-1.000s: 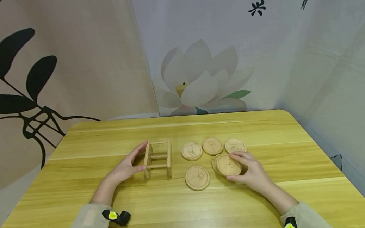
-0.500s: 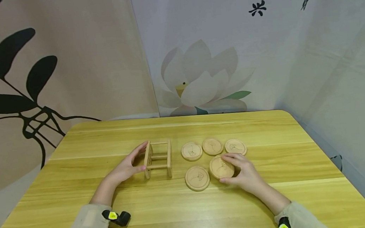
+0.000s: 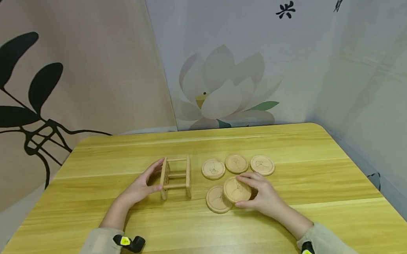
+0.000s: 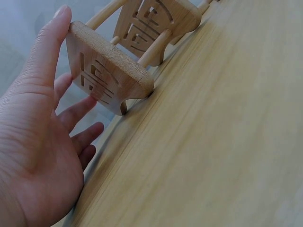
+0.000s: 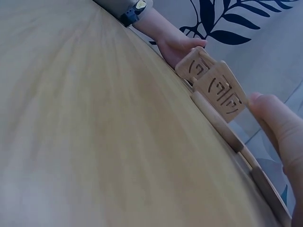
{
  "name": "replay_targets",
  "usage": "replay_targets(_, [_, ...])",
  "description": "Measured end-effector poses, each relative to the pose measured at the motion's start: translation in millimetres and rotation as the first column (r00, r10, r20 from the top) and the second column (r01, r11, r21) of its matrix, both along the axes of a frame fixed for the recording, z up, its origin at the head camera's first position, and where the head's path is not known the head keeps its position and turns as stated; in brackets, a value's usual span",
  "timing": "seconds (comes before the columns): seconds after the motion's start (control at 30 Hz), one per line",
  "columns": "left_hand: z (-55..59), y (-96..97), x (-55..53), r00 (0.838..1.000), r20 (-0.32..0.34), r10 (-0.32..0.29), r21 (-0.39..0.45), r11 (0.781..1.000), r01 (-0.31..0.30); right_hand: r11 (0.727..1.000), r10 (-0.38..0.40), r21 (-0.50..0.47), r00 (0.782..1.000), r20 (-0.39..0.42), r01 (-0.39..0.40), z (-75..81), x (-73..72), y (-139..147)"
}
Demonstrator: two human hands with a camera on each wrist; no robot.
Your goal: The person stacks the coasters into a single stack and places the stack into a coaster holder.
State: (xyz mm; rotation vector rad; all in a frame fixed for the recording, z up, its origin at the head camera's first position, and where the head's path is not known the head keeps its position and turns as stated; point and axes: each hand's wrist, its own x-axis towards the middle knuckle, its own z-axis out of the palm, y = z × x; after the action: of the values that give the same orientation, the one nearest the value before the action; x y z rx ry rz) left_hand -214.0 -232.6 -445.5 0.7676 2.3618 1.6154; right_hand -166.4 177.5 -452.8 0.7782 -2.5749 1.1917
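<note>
My left hand (image 3: pixel 140 186) grips the left side panel of a small wooden coaster rack (image 3: pixel 188 177), thumb at the near edge and fingers at the far one. Cut-out patterns show in the rack's panels (image 4: pixel 111 73) in the left wrist view. With thumb and fingers my right hand (image 3: pixel 266 193) holds a round wooden coaster (image 3: pixel 236 189) with an engraved plant design by its edge. It overlaps the right part of another coaster (image 3: pixel 215 200) from this view; whether they touch I cannot tell. In the right wrist view the right thumb (image 5: pixel 272 109) shows, with the held coaster mostly hidden.
Three more engraved coasters lie in a row behind: a left one (image 3: pixel 213 169), a middle one (image 3: pixel 236 163) and a right one (image 3: pixel 262 165). All stand on a wooden table (image 3: pixel 183 242). A printed curtain (image 3: pixel 114 70) hangs behind the table's far edge.
My right hand has carried its coaster to the left, from right of the front coaster to partly over it in view. The left hand and rack have stayed still.
</note>
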Motion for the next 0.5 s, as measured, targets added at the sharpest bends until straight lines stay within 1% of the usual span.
replay_targets(0.23, [-1.5, 0.2, -0.9, 1.000, -0.005, 0.006, -0.002, 1.000, -0.006, 0.999, 0.037, -0.006, 0.999, -0.009, -0.037, 0.3, 0.1, -8])
replay_targets(0.5, [-4.1, -0.9, -2.0, 1.000, -0.008, 0.020, -0.015, 1.000, -0.020, 0.999, 0.046, 0.023, 0.999, -0.019, -0.046, 0.8, 0.1, -17])
